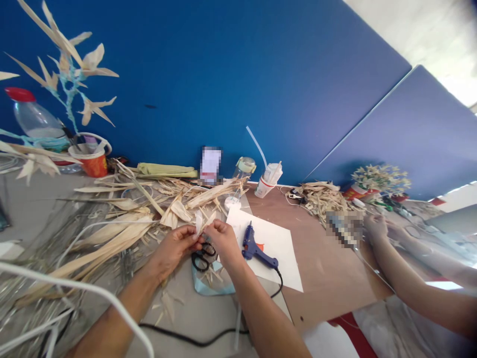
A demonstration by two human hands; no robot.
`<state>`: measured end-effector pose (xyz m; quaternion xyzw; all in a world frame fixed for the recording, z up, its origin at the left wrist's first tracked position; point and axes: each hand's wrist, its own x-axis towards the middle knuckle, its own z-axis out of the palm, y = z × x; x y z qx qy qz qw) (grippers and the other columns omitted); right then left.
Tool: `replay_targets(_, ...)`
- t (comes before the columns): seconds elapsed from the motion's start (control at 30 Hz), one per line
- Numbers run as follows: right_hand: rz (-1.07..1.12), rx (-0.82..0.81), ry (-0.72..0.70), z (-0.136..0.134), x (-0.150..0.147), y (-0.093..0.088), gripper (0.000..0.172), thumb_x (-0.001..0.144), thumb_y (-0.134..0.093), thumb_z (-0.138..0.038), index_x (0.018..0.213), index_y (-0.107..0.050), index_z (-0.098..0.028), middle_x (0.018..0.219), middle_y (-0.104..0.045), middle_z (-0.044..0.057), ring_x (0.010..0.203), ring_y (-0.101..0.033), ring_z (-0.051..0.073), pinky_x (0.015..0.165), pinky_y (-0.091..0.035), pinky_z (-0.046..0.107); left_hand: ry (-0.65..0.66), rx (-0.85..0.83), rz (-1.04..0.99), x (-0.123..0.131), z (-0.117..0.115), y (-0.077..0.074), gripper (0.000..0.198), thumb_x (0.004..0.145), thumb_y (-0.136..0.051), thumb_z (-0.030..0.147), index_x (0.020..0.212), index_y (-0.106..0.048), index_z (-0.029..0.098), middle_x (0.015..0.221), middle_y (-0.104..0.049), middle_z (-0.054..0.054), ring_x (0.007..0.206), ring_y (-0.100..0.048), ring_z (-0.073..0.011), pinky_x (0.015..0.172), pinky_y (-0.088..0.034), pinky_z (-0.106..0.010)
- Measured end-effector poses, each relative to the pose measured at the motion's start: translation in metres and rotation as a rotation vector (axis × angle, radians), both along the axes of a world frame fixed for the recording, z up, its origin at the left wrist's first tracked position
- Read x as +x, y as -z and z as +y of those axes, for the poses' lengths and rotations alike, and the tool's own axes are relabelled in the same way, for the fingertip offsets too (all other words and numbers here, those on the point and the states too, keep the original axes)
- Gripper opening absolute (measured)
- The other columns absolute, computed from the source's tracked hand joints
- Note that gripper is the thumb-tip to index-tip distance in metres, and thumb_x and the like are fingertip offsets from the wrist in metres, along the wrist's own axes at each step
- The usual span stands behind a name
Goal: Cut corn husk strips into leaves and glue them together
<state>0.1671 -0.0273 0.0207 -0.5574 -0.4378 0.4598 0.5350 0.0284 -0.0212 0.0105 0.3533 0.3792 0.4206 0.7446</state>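
Over the table, my left hand (183, 241) and my right hand (222, 237) are close together, each pinching a small pale piece of corn husk (201, 224) that sticks up between the fingers. Just beneath them lie black-handled scissors (201, 259), partly hidden by my hands. Right of my right hand, a blue glue gun (257, 247) rests on a white sheet of paper (285, 256), its nozzle pointing up and away. A light blue ribbon-like strip (212, 288) and small husk scraps surround the scissors.
Dried corn husks (112, 233) cover the left side. A phone (210, 164), paper cup (265, 185) and lidded jar (245, 166) stand along the blue partition (223, 74). Husk flowers rise from a red cup (94, 163). A black cord (194, 342) crosses in front. A co-worker's arms (406, 278) are at right.
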Motion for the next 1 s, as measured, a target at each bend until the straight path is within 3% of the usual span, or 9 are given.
replay_targets(0.23,0.014,0.004,-0.019,0.0,-0.001,-0.003,0.019,0.067,-0.06,-0.031,0.053,-0.056,-0.018,0.057,-0.054,-0.003,0.059,-0.048,0.012,0.062,-0.039,0.025,-0.007,0.022,0.038,0.0,0.0,0.0,0.028,0.057,-0.087,0.033,0.074,-0.071,0.016,0.071,-0.069,-0.003,0.064,-0.062,-0.0126,0.066,-0.052,-0.025)
replay_targets(0.47,0.005,0.061,0.125,0.003,0.005,-0.002,0.025,0.075,-0.059,-0.041,0.082,-0.062,-0.018,0.073,-0.063,0.0,0.071,-0.057,0.016,0.071,-0.044,0.029,-0.113,0.035,-0.001,-0.002,0.004,0.001,0.029,0.059,-0.085,0.031,0.077,-0.068,0.014,0.07,-0.069,-0.003,0.059,-0.06,-0.011,0.063,-0.05,-0.024)
replay_targets(0.6,-0.313,0.053,0.13,0.01,0.014,0.003,0.025,0.075,-0.06,-0.033,0.095,-0.064,-0.018,0.097,-0.067,0.006,0.095,-0.06,0.022,0.088,-0.044,0.035,-0.192,0.05,-0.012,-0.004,0.007,-0.002,0.033,0.055,-0.086,0.031,0.074,-0.066,0.014,0.068,-0.069,-0.002,0.058,-0.06,-0.0102,0.062,-0.049,-0.023)
replay_targets(0.77,-0.685,0.051,0.062,0.012,0.019,-0.002,0.043,0.077,-0.057,-0.022,0.119,-0.059,-0.014,0.129,-0.054,0.016,0.106,-0.06,0.023,0.094,-0.045,0.036,-0.247,0.082,-0.013,-0.007,0.009,-0.003,0.039,0.05,-0.087,0.037,0.072,-0.065,0.014,0.067,-0.068,0.0,0.059,-0.059,-0.0103,0.063,-0.049,-0.023)
replay_targets(1.0,-1.141,-0.057,-0.229,-0.004,0.027,-0.035,0.039,0.084,-0.053,-0.024,0.121,-0.062,-0.014,0.123,-0.062,0.016,0.105,-0.062,0.028,0.092,-0.044,0.038,-0.321,0.213,0.082,-0.008,0.012,0.004,0.042,0.051,-0.084,0.047,0.073,-0.066,0.016,0.067,-0.068,-0.001,0.061,-0.06,-0.015,0.066,-0.049,-0.029)
